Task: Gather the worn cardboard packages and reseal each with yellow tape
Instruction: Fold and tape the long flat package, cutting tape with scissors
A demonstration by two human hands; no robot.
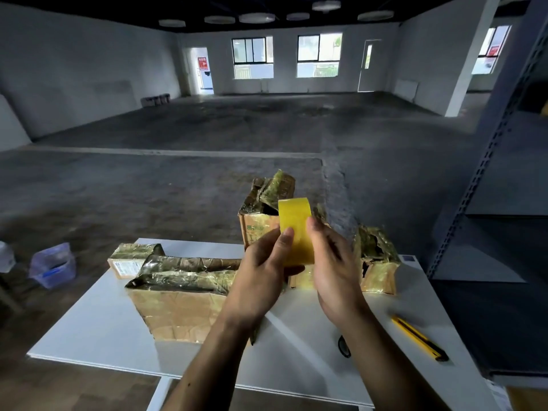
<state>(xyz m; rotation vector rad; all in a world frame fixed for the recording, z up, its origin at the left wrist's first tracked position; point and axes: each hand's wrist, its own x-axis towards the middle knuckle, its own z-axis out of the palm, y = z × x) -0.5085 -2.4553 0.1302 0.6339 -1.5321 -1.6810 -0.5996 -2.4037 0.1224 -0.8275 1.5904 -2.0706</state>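
A roll of yellow tape (296,223) is held upright above the white table (98,327), between both hands. My left hand (261,271) grips the roll from the left, thumb on its face. My right hand (335,262) holds its right side, fingers against the tape surface. Several worn cardboard packages covered in old shiny tape stand on the table: a long low one (184,301) at the left, a small one (130,259) behind it, a tall open one (264,206) behind the roll, and a crumpled one (378,262) at the right.
A yellow utility knife (419,338) lies near the table's right edge. A dark small object (344,347) lies beside my right forearm. A clear plastic bin (53,265) sits on the floor at the left. Grey metal shelving (504,173) rises at the right.
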